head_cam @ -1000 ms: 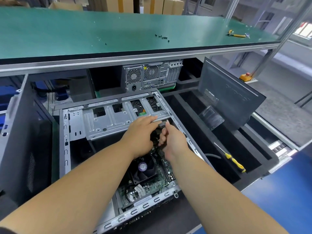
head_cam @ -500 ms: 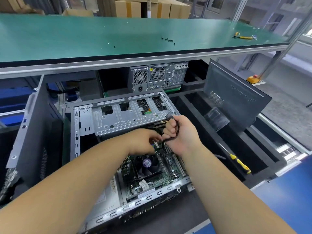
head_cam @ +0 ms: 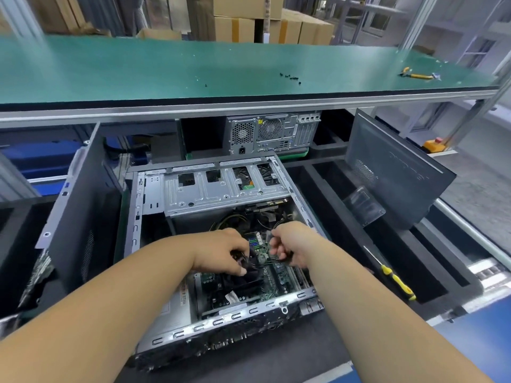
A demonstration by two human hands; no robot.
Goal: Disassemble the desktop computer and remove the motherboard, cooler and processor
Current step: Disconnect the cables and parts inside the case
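Observation:
An open desktop computer case [head_cam: 177, 328] lies on its side in front of me, its silver drive cage [head_cam: 221, 193] at the far end. The green motherboard [head_cam: 279, 280] shows inside, with the black cooler [head_cam: 246, 283] partly hidden under my left hand. My left hand [head_cam: 221, 254] is closed around a black cable plug above the cooler. My right hand [head_cam: 293, 244] is closed on a black cable over the board's right side. The processor is hidden.
A yellow-handled screwdriver [head_cam: 395, 280] lies in the black foam tray to the right. The removed side panel [head_cam: 392, 167] leans at the right, another panel [head_cam: 74, 217] at the left. A second computer [head_cam: 272, 134] stands behind. Small screws [head_cam: 290, 77] and pliers [head_cam: 414, 75] lie on the green bench.
Both hands have dropped lower into the case, from near the drive cage down onto the motherboard. The right hand still holds the black cable; the left now grips a plug over the cooler.

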